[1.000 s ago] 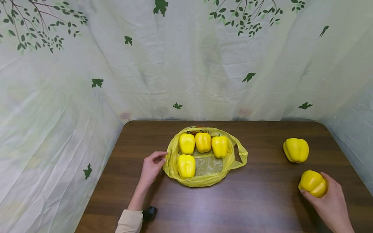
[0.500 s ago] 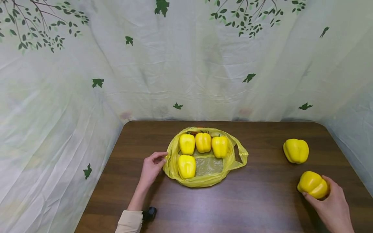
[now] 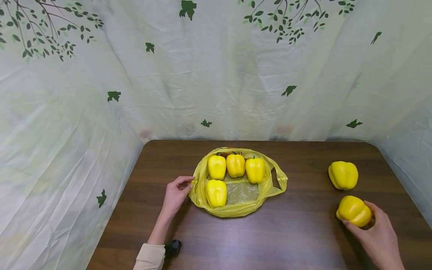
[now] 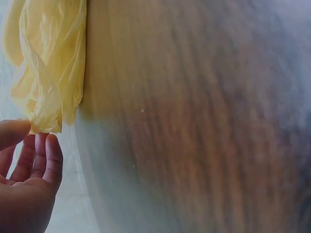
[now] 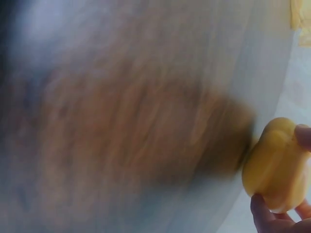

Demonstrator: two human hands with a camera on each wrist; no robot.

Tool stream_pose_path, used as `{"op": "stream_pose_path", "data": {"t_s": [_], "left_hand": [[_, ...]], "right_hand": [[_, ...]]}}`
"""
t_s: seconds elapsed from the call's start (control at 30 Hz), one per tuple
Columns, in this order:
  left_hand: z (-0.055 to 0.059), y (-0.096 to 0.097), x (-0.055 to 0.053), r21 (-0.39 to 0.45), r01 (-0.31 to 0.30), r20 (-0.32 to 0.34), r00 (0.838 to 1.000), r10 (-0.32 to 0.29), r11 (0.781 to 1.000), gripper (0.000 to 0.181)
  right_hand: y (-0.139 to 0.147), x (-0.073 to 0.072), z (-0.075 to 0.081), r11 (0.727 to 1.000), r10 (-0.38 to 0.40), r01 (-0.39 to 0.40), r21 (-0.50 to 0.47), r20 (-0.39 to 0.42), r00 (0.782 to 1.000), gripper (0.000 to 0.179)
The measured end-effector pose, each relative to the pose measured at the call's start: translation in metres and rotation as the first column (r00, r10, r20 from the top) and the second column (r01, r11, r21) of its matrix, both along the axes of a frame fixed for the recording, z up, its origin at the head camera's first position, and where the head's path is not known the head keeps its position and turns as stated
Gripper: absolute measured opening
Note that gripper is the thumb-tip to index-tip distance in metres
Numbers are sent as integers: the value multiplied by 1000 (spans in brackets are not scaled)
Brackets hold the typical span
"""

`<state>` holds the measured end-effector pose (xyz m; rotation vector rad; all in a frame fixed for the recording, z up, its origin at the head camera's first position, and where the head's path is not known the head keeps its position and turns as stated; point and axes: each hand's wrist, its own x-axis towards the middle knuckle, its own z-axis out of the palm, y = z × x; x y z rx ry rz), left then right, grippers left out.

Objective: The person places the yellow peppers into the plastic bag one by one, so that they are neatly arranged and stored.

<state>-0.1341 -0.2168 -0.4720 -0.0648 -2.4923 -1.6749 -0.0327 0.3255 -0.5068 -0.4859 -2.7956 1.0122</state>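
Observation:
A yellow plastic bag (image 3: 236, 212) stands spread open around several yellow bell peppers (image 3: 216, 193), with a bare patch of its bottom at the front right. My left hand (image 3: 176, 195) pinches the bag's left edge; in the left wrist view the thumb and fingers (image 4: 53, 158) meet at the crumpled film. Over at the right, my right hand (image 3: 379, 234) grips a yellow bell pepper (image 3: 353, 211) between thumb and fingers, and the right wrist view shows this same pepper (image 5: 277, 167). Behind it another yellow bell pepper (image 3: 343, 175) lies on the table.
The dark wooden table (image 3: 287, 240) has rounded back corners. A pale cloth backdrop (image 3: 229, 86) with printed leaves hangs along its back and sides. A loop handle (image 3: 281, 183) of the bag sticks out to the right. A dark band (image 3: 173, 247) sits on my left wrist.
My right hand has shifted slightly left with the bell pepper, and the pepper has turned a little. The left hand and the bag hold still.

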Motion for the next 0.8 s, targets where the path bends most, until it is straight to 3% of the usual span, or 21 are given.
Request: {"op": "stream_pose_path", "data": {"t_s": [0.37,0.8], "left_hand": [[-2,0,-2,12,5,6,1000,-5,1000,24],[0,1,-1,9,5,16,1000,-5,1000,24]], "right_hand": [[-17,-4,4,999,37,-37,-5,-65,997,87],[-37,-21,15,996,80,-86,-31,-152,985,86]]}}
